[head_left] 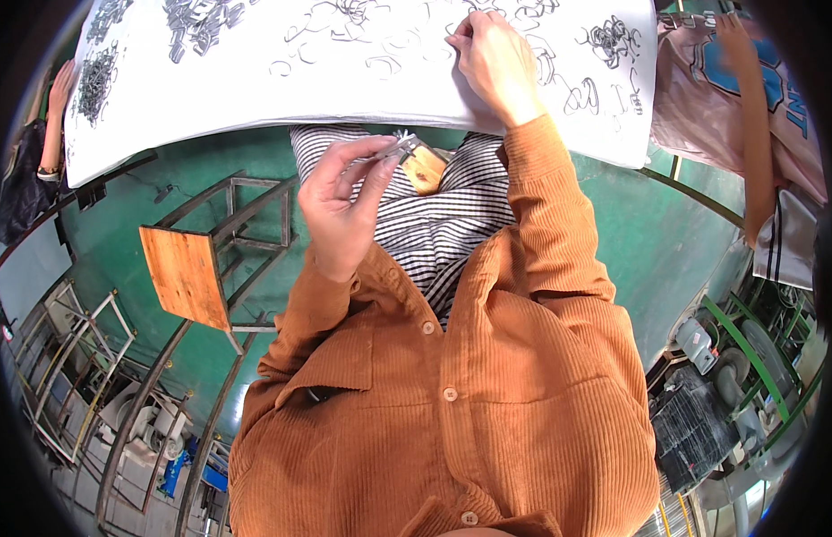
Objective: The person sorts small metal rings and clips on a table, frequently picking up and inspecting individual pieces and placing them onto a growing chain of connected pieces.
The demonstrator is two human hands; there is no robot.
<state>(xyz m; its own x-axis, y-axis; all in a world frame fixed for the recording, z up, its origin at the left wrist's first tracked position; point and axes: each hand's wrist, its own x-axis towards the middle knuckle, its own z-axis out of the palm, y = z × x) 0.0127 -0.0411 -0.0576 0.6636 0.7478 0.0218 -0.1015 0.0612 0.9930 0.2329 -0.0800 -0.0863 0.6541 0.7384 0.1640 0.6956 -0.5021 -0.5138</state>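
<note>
My left hand [344, 199] is raised in front of the table's near edge, above my lap. Its thumb and fingers pinch a small shiny metal piece [403, 146] with short prongs; its exact kind is too small to tell. My right hand [498, 64] rests on the white-covered table [344, 97], fingertips drawn together among loose curved metal pieces [543, 64]. Whatever those fingertips hold is hidden. More thin curved pieces [382, 64] lie scattered to the left of this hand.
Piles of dark metal parts [199, 27] and small dark pieces [95, 85] cover the table's left side; a cluster of rings [610, 36] is at right. Other people's arms [747, 116] and hand [63, 88] flank the table. A wooden-seated stool [185, 277] stands left.
</note>
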